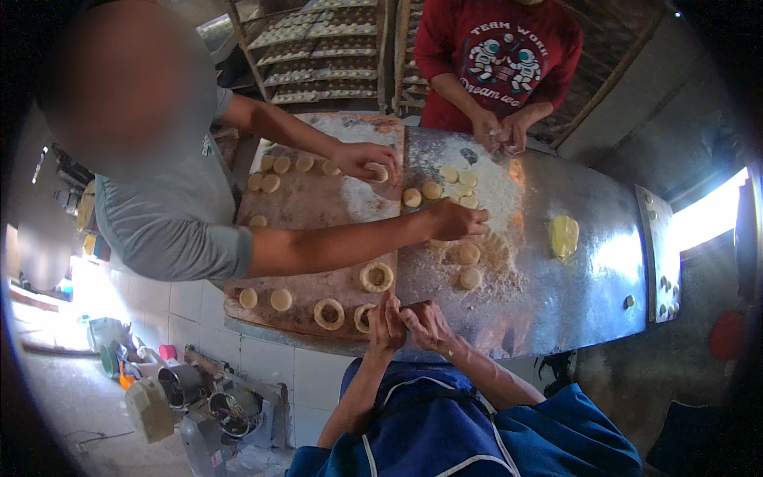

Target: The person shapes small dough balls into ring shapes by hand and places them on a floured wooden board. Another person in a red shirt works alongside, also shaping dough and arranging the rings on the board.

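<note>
My left hand [386, 326] and my right hand [429, 326] meet just over the near edge of the table, fingers curled and pressed together. Whatever they pinch is hidden by the fingers. Right beside my left hand lies a dough ring [362, 319] with a dark middle, partly covered by that hand. Two similar dough rings lie close by, one further left [328, 315] and one further back [377, 277]. Plain flat dough rounds [280, 300] sit at the left on the brown wooden board [318, 215].
A co-worker at the left reaches both arms across the board, one hand [459, 220] over floured dough rounds [469, 254]. Another person in red stands opposite, hands [502, 133] together. A yellow lump [564, 237] rests on the metal tabletop [548, 310]. Loaded racks [322, 56] stand behind.
</note>
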Demonstrator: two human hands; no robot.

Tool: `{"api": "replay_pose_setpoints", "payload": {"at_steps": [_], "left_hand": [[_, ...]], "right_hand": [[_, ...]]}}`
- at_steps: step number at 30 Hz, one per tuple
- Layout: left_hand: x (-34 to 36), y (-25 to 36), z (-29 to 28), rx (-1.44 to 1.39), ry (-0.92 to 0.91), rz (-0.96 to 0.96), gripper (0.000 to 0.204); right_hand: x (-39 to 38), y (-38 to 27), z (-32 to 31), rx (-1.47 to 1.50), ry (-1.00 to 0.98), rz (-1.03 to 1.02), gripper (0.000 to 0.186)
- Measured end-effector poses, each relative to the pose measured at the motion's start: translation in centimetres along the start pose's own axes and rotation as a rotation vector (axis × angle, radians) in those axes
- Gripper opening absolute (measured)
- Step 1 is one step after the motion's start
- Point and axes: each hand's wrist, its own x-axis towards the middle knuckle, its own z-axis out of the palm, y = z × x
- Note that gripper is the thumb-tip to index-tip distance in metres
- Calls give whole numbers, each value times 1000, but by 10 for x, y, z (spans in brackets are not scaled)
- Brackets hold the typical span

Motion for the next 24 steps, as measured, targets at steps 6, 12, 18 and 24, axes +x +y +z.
{"api": "replay_pose_setpoints", "payload": {"at_steps": [6,12,18,24], "left_hand": [[15,-3,-47,60,70,76,15],[29,-67,-92,-90,-70,-658,23],[79,-34,-120,414,-64,-509,35],[20,-64,-175,1038,-32,-377,36]], "right_hand": [[33,-40,26,301,-65,348,48],[72,-20,61,298,-24,397,46],[65,-28,31,-225,161,345,59],[-48,50,-62,-549,330,675,48]]}}
